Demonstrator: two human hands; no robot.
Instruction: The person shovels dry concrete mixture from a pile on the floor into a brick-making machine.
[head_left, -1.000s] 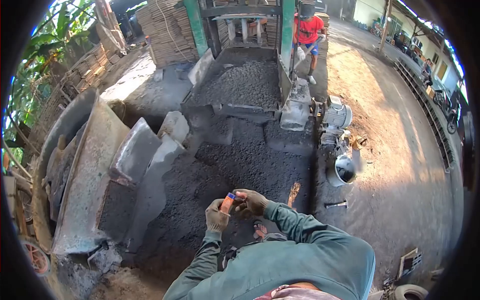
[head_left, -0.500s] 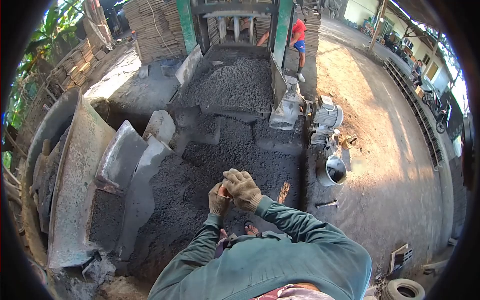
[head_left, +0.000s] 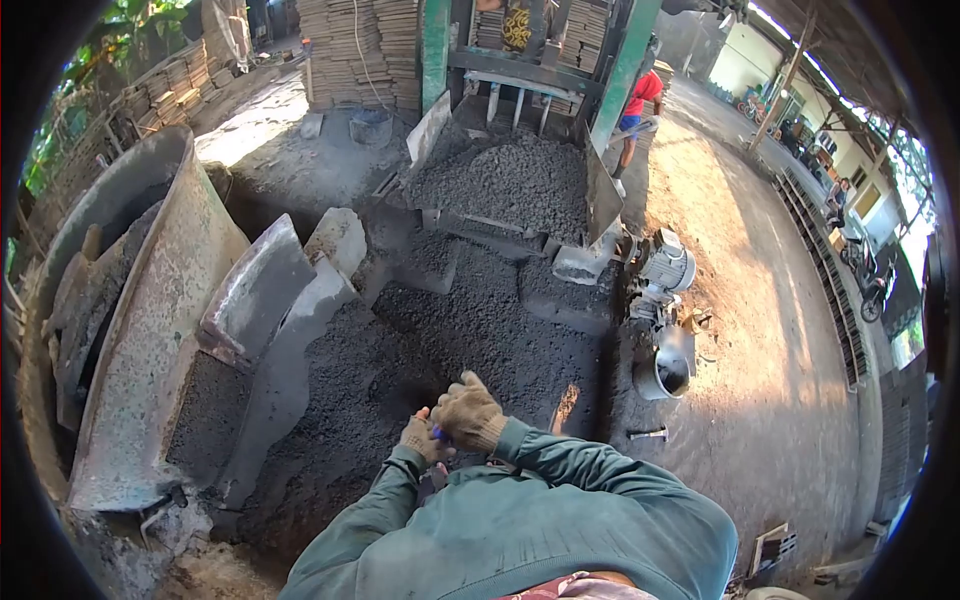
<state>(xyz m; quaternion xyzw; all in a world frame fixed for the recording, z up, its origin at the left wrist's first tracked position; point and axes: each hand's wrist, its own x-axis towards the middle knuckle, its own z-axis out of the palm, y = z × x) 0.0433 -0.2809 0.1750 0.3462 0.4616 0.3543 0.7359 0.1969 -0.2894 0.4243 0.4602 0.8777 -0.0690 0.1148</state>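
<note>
My left hand (head_left: 424,438) and my right hand (head_left: 468,413), both in worn knit gloves, are together in front of my body. A small bright blue thing (head_left: 437,433) shows between them, too small to name. The left fingers are closed beside it, with a bare fingertip showing through the glove. My right hand is curled over the same spot, and what its fingers grip is hidden. Dark, crumbly mix (head_left: 460,330) covers the pit floor below the hands. Higher up, a heap of the same grey mix (head_left: 510,185) lies in a metal hopper (head_left: 603,195).
A large rusty curved metal drum (head_left: 160,330) and metal plates (head_left: 262,290) stand on the left. To the right are a motor (head_left: 668,262), a metal bucket (head_left: 664,372) and a hammer (head_left: 648,434). A co-worker in red (head_left: 643,95) is beside the green frame (head_left: 622,80).
My hands have moved slightly down, toward my body, and the blue thing has come into sight. My view has shifted, and the co-worker now appears more upright beside the frame.
</note>
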